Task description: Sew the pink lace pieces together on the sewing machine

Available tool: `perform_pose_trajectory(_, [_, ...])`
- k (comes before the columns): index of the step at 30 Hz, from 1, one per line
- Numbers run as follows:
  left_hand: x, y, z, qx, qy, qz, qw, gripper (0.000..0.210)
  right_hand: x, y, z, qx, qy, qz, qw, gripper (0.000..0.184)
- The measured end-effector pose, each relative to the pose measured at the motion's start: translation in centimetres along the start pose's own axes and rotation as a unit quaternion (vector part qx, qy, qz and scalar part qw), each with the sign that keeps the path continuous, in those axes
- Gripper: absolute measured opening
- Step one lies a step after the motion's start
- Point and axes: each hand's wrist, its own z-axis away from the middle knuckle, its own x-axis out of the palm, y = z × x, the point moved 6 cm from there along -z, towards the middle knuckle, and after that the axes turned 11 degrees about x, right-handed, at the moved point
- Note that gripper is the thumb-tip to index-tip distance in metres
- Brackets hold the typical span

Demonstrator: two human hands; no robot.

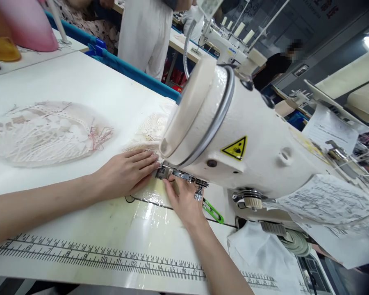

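Head view: the left hand (127, 170) lies palm down, fingers (144, 157) straight and together — pressing the lace piece (149, 133) flat on the desk (80, 82) beside the presser foot (162, 172). The right hand (183, 200) reaches under the sewing machine (249, 139), fingers extended on the fabric — gripping nothing.

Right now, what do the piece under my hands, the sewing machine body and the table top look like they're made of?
Piece: seemingly white openwork lace, holes and looping threads showing. Sewing machine body: cream, glossy, probably painted metal, though the look alone can't rule out plastic. Table top: smooth white laminate-like surface with glare and a printed ruler. Left hand lies flat on the lace.
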Motion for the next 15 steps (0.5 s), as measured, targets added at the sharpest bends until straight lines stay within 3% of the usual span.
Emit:
perform_pose_trajectory(4, [-0.6,-0.3,-0.4,-0.044,-0.029,0.006,0.999,0.034,0.3,0.1,-0.2,-0.003,-0.015,-0.052,0.999,0.02])
perform_pose_trajectory(8, [-2.4,-2.6,0.6,-0.156,-0.096,0.011,0.983,0.024,-0.1,0.0,-0.5,-0.023,-0.004,-0.09,0.996,0.022])
perform_pose_trajectory(12, [-5.8,-6.1,5.7,-0.316,-0.128,-0.032,0.939,0.026,-0.4,-0.2,-0.6,-0.036,-0.003,-0.1,0.994,0.025])
perform_pose_trajectory(15, [-7.7,-7.3,10.2,-0.418,-0.115,-0.023,0.901,0.035,-0.6,-0.5,-0.5,-0.046,0.006,-0.088,0.995,0.029])
